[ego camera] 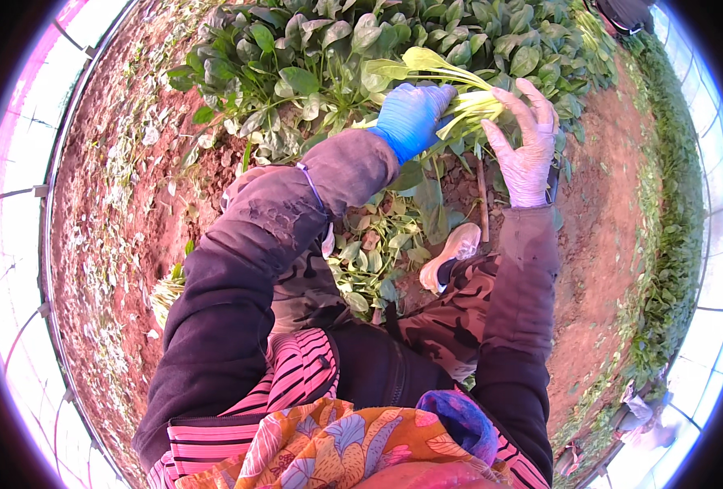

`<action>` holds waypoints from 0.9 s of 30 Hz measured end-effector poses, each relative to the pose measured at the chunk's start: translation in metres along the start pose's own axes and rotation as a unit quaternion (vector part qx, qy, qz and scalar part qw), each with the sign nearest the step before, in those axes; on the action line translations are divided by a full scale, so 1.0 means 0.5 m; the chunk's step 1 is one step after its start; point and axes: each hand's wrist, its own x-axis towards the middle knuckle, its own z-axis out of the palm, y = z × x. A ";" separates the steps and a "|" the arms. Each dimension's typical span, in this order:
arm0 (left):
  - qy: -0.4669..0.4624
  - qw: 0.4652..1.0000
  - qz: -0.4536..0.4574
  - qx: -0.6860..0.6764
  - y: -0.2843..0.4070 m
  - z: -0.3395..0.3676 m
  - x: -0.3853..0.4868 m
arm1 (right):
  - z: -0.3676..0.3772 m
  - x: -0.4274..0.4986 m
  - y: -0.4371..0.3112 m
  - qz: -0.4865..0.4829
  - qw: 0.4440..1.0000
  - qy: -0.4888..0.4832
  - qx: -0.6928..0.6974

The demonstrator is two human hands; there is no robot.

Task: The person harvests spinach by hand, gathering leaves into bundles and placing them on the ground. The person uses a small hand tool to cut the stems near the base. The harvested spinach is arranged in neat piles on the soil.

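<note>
My left hand, in a blue glove, is closed around a bunch of leafy greens that look like spinach. Pale stems point right, and some yellow-green leaves stick up above the fist. At the right end of those stems is my right hand in a thin whitish glove, its fingers spread and the fingertips at or very near the stems. Whether they touch is not certain. Part of the bunch is hidden by the blue glove. Just beyond both hands stands a dense bed of dark green spinach plants.
Loose leaves lie on the soil between my legs, near my shoe. A thin stick lies below the right hand. A bundle of greens rests by my left elbow. Another crop row runs along the right; people are partly visible at the right edges.
</note>
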 end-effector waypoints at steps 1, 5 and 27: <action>0.001 1.000 0.007 -0.003 0.002 0.001 0.000 | 0.006 0.002 -0.005 -0.026 0.999 -0.030 -0.022; -0.050 0.998 -0.027 0.034 0.009 0.006 0.000 | 0.025 0.000 -0.009 0.016 0.997 0.011 0.079; -0.208 0.735 -0.223 -0.605 -0.037 0.001 0.002 | -0.007 -0.013 0.035 0.175 0.925 -0.051 0.333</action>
